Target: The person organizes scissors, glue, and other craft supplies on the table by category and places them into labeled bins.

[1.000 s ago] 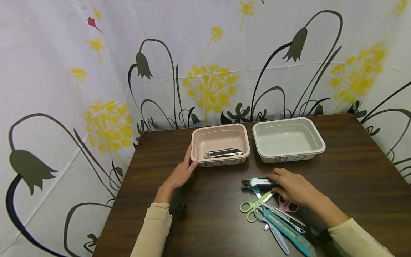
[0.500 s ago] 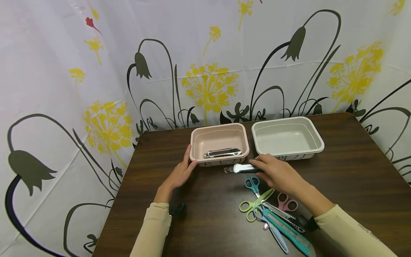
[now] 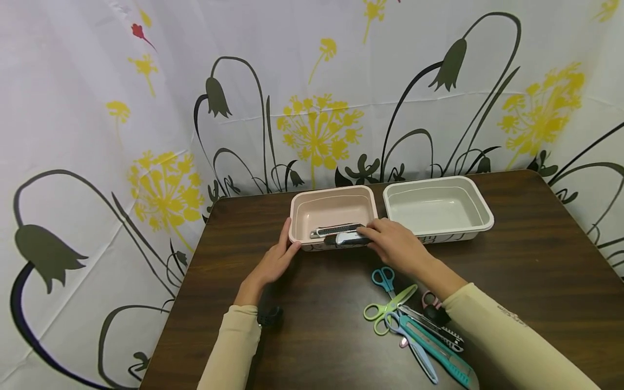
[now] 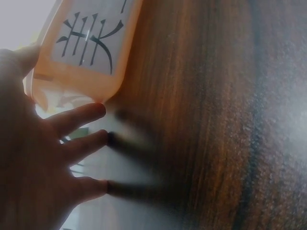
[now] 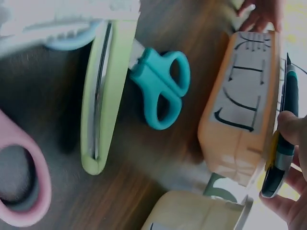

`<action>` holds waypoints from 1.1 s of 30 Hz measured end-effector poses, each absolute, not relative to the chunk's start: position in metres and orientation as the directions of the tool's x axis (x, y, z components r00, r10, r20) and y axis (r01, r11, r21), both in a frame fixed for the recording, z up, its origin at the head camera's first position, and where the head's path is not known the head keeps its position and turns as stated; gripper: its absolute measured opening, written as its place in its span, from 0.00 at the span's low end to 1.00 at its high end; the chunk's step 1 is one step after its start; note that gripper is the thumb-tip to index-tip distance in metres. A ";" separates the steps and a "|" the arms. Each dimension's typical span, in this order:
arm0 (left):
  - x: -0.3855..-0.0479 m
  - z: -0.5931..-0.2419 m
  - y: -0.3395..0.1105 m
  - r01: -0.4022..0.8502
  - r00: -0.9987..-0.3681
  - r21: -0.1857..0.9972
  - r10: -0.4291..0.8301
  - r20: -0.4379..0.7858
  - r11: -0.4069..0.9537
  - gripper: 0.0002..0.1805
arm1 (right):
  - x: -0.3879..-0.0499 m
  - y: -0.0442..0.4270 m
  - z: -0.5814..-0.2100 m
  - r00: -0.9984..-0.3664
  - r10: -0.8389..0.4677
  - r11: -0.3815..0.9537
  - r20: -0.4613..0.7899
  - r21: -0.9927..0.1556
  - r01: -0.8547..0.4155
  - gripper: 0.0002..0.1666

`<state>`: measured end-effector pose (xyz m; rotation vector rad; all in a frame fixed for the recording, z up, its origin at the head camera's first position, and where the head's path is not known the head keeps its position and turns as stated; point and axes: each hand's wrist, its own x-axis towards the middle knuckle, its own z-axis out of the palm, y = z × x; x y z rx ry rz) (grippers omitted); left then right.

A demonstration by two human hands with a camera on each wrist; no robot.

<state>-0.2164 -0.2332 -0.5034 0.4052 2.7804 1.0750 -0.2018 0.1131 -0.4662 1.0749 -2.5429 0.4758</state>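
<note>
Tabletop (image 3: 317,325): held cutter (image 3: 350,238) nearer pink tray (image 3: 333,203)

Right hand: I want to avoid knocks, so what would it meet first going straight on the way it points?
Probably the pink tray, at its near right corner; but the right hand, holding a cutter, looks about rim-high, so it may pass over. Depth is unclear.

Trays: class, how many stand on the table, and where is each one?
2: the pink tray, touched by the left hand, and the pale grey tray, to its right.
</note>
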 end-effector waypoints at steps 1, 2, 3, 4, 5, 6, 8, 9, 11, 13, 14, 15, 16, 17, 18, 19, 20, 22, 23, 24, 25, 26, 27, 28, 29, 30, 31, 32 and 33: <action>-0.217 -0.503 -0.233 0.198 -0.955 0.678 0.294 -0.028 0.708 0.41 | -0.204 0.111 -0.467 -0.658 -0.620 0.662 0.427 -0.164 -0.731 0.23; -0.217 -0.503 -0.234 0.199 -0.956 0.676 0.293 -0.027 0.709 0.41 | -0.206 0.109 -0.467 -0.658 -0.622 0.665 0.424 -0.157 -0.730 0.23; -0.217 -0.503 -0.234 0.199 -0.956 0.676 0.292 -0.025 0.710 0.41 | -0.208 0.106 -0.467 -0.658 -0.625 0.667 0.421 -0.149 -0.730 0.23; -0.218 -0.503 -0.234 0.199 -0.956 0.675 0.292 -0.025 0.710 0.41 | -0.210 0.105 -0.467 -0.660 -0.625 0.671 0.417 -0.146 -0.727 0.23; -0.218 -0.503 -0.234 0.198 -0.956 0.676 0.291 -0.026 0.710 0.42 | -0.211 0.103 -0.467 -0.664 -0.623 0.674 0.414 -0.148 -0.724 0.22; -0.219 -0.503 -0.234 0.198 -0.957 0.675 0.290 -0.025 0.711 0.42 | -0.213 0.102 -0.466 -0.664 -0.622 0.673 0.415 -0.150 -0.724 0.22; -0.219 -0.502 -0.233 0.200 -0.957 0.674 0.289 -0.020 0.711 0.42 | -0.215 0.099 -0.464 -0.666 -0.619 0.676 0.416 -0.148 -0.722 0.21; -0.219 -0.502 -0.233 0.198 -0.958 0.675 0.287 -0.021 0.711 0.42 | -0.216 0.097 -0.463 -0.668 -0.618 0.679 0.414 -0.147 -0.719 0.21; -0.219 -0.503 -0.233 0.195 -0.958 0.675 0.286 -0.024 0.712 0.42 | -0.217 0.095 -0.460 -0.674 -0.615 0.687 0.408 -0.143 -0.713 0.20; -0.219 -0.503 -0.233 0.192 -0.959 0.674 0.284 -0.028 0.714 0.42 | -0.218 0.092 -0.459 -0.682 -0.614 0.698 0.398 -0.130 -0.704 0.20; -0.219 -0.504 -0.233 0.191 -0.959 0.672 0.283 -0.029 0.716 0.42 | -0.219 0.091 -0.459 -0.685 -0.614 0.703 0.392 -0.122 -0.700 0.20; -0.219 -0.504 -0.233 0.191 -0.959 0.670 0.283 -0.029 0.717 0.42 | -0.219 0.090 -0.459 -0.689 -0.614 0.708 0.385 -0.116 -0.697 0.19; -0.219 -0.504 -0.233 0.193 -0.958 0.669 0.285 -0.028 0.717 0.42 | -0.220 0.089 -0.459 -0.692 -0.614 0.712 0.378 -0.111 -0.693 0.19; -0.219 -0.504 -0.234 0.195 -0.958 0.669 0.287 -0.028 0.718 0.42 | -0.220 0.088 -0.458 -0.695 -0.615 0.717 0.372 -0.103 -0.689 0.18; -0.219 -0.504 -0.234 0.199 -0.957 0.668 0.289 -0.025 0.717 0.42 | -0.221 0.087 -0.458 -0.700 -0.615 0.722 0.362 -0.097 -0.685 0.18; -0.219 -0.504 -0.234 0.201 -0.957 0.668 0.289 -0.022 0.716 0.41 | -0.222 0.086 -0.458 -0.705 -0.616 0.727 0.352 -0.091 -0.681 0.18; -0.218 -0.504 -0.234 0.204 -0.957 0.669 0.291 -0.019 0.715 0.41 | -0.223 0.085 -0.457 -0.710 -0.617 0.731 0.339 -0.086 -0.677 0.18; -0.218 -0.503 -0.234 0.212 -0.955 0.671 0.296 -0.012 0.710 0.41 | -0.224 0.082 -0.456 -0.722 -0.620 0.740 0.308 -0.076 -0.668 0.17; -0.218 -0.503 -0.234 0.213 -0.955 0.672 0.298 -0.011 0.709 0.41 | -0.225 0.080 -0.455 -0.726 -0.622 0.744 0.292 -0.069 -0.665 0.17; -0.218 -0.502 -0.234 0.214 -0.954 0.672 0.298 -0.011 0.709 0.41 | -0.225 0.079 -0.454 -0.730 -0.625 0.746 0.276 -0.063 -0.663 0.17; -0.218 -0.502 -0.234 0.214 -0.954 0.672 0.299 -0.012 0.709 0.41 | -0.226 0.078 -0.454 -0.733 -0.628 0.747 0.262 -0.062 -0.662 0.16; -0.218 -0.502 -0.234 0.213 -0.954 0.672 0.299 -0.013 0.709 0.41 | -0.226 0.076 -0.453 -0.735 -0.631 0.747 0.249 -0.062 -0.662 0.16; -0.218 -0.502 -0.234 0.212 -0.954 0.670 0.299 -0.015 0.711 0.41 | -0.227 0.074 -0.452 -0.736 -0.635 0.746 0.236 -0.060 -0.663 0.15; -0.218 -0.502 -0.234 0.207 -0.955 0.669 0.296 -0.020 0.714 0.41 | -0.228 0.073 -0.452 -0.736 -0.638 0.745 0.225 -0.062 -0.664 0.15; -0.218 -0.502 -0.234 0.204 -0.956 0.668 0.293 -0.022 0.715 0.41 | -0.229 0.072 -0.453 -0.737 -0.642 0.743 0.214 -0.064 -0.666 0.15; -0.218 -0.502 -0.234 0.201 -0.957 0.667 0.290 -0.024 0.718 0.41 | -0.230 0.070 -0.453 -0.737 -0.645 0.741 0.202 -0.071 -0.667 0.16; -0.218 -0.502 -0.234 0.200 -0.957 0.665 0.289 -0.025 0.720 0.41 | -0.231 0.069 -0.454 -0.738 -0.647 0.739 0.190 -0.082 -0.669 0.16; -0.218 -0.502 -0.234 0.199 -0.958 0.663 0.287 -0.025 0.722 0.40 | -0.232 0.068 -0.454 -0.739 -0.650 0.736 0.179 -0.096 -0.670 0.17; -0.218 -0.502 -0.234 0.198 -0.958 0.663 0.287 -0.026 0.722 0.40 | -0.233 0.068 -0.456 -0.739 -0.652 0.732 0.170 -0.111 -0.672 0.17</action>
